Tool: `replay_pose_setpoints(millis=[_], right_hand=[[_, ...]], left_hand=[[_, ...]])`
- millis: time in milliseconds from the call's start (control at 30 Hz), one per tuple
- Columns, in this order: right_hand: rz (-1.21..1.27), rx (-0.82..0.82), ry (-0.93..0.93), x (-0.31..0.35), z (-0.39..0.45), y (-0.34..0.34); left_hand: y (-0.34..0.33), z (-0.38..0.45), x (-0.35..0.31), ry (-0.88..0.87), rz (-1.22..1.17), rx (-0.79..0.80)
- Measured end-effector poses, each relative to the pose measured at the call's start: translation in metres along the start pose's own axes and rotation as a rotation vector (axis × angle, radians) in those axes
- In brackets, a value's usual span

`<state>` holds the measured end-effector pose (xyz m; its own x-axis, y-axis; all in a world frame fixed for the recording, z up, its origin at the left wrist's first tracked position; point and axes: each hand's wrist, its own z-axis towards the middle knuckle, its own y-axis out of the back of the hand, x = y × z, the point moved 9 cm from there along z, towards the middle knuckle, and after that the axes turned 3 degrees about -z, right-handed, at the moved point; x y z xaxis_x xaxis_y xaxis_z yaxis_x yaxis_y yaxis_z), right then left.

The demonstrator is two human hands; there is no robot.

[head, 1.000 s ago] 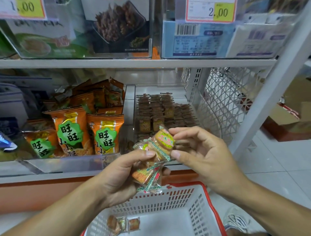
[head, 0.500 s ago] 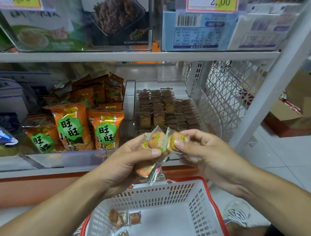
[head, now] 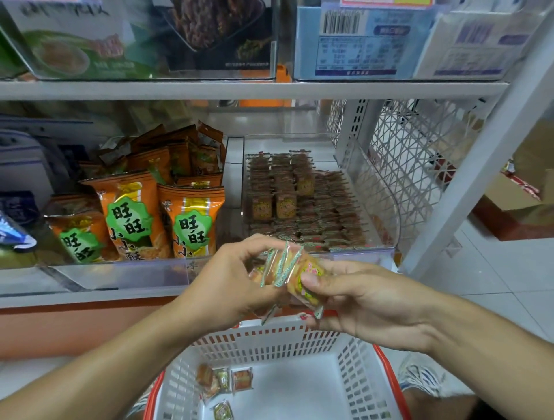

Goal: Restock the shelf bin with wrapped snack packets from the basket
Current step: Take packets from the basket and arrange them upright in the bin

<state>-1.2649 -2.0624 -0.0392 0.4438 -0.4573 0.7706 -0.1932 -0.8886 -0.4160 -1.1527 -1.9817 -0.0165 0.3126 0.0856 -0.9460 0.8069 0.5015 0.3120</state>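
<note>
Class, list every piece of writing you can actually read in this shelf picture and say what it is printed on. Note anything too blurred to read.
"旺旺" and "小小酥": on the orange snack bags left of the clear shelf bin.
Barcode and table on the blue box above: too blurred to read.
Price tag at the top edge: cut off, unreadable.
Wrapped snack packets held by both hands: print too small to read.

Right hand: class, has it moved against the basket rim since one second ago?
Yes. The right hand has dropped toward the basket rim, gripping the packets.
</note>
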Motion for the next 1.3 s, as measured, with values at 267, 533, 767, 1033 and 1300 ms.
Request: replay_pose_setpoints(millis=[267, 533, 767, 1033, 1300], right_hand=[[-0.641, -0.485, 0.349, 0.077, 0.003, 0.049], [-1.432, -0.803, 0.173, 0.146, 0.076, 0.091], [-1.264, -0.836, 0.239, 0.153, 0.107, 0.111], [-1.074, -0.849, 0.339, 0.145, 0.107, 0.114], [-1.256, -0.757, 0.271, 0.143, 0.114, 0.11]], left_hand=[[0.013, 0.002, 0.008, 0.108, -0.048, -0.179], [-0.006, 0.01, 0.014, 0.18, -0.072, -0.14], [-0.004, 0.01, 0.016, 0.186, -0.057, -0.16], [-0.005, 0.009, 0.021, 0.201, -0.044, -0.158], [-0.004, 0.011, 0.023, 0.227, -0.078, -0.151]])
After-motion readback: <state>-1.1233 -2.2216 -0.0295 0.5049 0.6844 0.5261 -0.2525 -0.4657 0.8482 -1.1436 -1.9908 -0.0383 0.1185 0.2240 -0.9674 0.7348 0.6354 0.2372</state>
